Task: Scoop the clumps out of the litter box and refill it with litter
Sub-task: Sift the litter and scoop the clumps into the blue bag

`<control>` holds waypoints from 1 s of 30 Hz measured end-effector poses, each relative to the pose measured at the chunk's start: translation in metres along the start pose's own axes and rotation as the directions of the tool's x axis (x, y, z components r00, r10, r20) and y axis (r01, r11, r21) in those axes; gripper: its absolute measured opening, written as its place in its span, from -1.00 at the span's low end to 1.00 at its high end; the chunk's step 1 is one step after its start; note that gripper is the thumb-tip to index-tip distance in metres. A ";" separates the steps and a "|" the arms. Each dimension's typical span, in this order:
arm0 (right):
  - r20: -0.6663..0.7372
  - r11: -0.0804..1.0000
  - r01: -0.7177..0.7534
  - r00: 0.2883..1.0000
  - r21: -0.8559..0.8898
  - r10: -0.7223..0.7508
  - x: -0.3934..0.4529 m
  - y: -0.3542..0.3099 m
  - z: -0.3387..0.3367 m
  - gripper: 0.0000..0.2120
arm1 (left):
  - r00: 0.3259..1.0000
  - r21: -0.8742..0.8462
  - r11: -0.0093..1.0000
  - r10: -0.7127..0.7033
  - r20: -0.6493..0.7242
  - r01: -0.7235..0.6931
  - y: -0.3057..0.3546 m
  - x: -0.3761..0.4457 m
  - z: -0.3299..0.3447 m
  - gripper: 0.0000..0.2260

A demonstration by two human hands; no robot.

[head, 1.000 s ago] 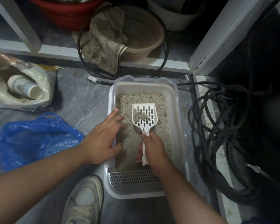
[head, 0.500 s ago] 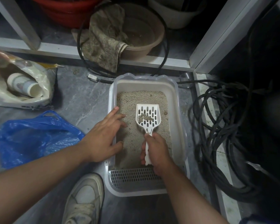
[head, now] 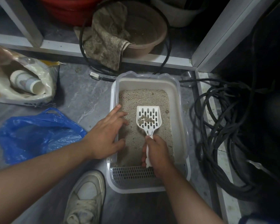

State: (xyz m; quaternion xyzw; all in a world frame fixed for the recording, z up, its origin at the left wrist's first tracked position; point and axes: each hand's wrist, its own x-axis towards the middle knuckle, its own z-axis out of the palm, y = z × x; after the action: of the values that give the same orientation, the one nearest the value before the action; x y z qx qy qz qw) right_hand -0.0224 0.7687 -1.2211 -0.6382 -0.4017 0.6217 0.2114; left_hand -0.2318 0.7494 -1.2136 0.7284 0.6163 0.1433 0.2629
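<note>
With my right hand (head: pixel 156 152) gripping the white slotted plastic scoop (head: pixel 148 119) and my left hand (head: pixel 106 136) spread flat-fingered on the pale rectangular plastic litter box (head: pixel 179 101) rim, any tilt could tip the small grey clump (head: pixel 145 121) back into the litter.

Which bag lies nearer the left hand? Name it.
The blue plastic bag, just beside the left hand; the pale open bag holding white tubes lies farther back.

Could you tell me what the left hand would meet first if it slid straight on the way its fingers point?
Probably the white scoop, held up by the right hand. The left hand rests on the litter box rim, fingers aimed up-right; if it passes under the scoop, the far wall comes next.
</note>
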 end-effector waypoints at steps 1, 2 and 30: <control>0.003 1.000 0.000 1.000 -0.002 0.000 -0.001 -0.001 0.000 -0.80 | 1.000 -0.001 1.000 -0.004 0.001 0.004 0.001 0.000 0.000 -0.50; 0.007 1.000 0.002 1.000 -0.001 -0.002 -0.002 -0.001 0.000 -0.79 | 1.000 -0.002 1.000 -0.008 0.002 0.008 0.001 0.000 -0.001 -0.49; 0.033 0.999 0.009 0.999 -0.041 -0.007 -0.034 -0.052 -0.012 -0.74 | 0.999 0.072 0.997 -0.030 0.014 0.029 0.004 -0.006 -0.007 -0.29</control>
State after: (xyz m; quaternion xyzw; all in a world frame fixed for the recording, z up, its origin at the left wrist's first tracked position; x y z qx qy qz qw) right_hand -0.0210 0.7759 -1.1582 -0.6307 -0.4205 0.6227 0.1941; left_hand -0.2339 0.7442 -1.2052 0.7292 0.6298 0.1116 0.2431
